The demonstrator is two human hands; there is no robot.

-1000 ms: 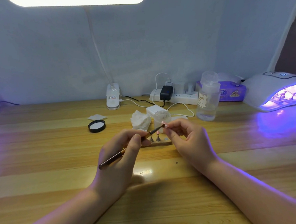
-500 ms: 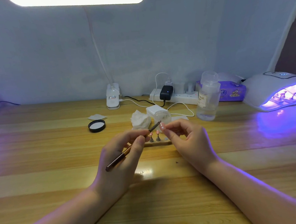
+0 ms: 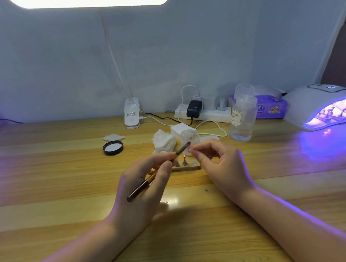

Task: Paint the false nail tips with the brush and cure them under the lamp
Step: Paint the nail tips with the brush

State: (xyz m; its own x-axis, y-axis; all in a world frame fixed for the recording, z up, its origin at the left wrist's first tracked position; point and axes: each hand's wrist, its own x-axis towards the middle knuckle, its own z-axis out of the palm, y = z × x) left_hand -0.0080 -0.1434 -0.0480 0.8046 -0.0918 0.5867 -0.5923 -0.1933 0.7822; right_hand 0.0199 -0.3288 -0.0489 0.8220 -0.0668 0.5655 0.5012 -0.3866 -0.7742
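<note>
The left hand pinches the brush, its bristles slanting up-right toward the nail tip pinched just beside them by the right hand.

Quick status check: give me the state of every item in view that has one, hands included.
left hand: grips the brush
brush: held tilted, tip near the nail tip
right hand: pinches a nail tip
nail tip: held above the wooden stand
wooden stand: two tips standing on it
curing lamp: lit purple
black lid: off, lying inside-up
</note>
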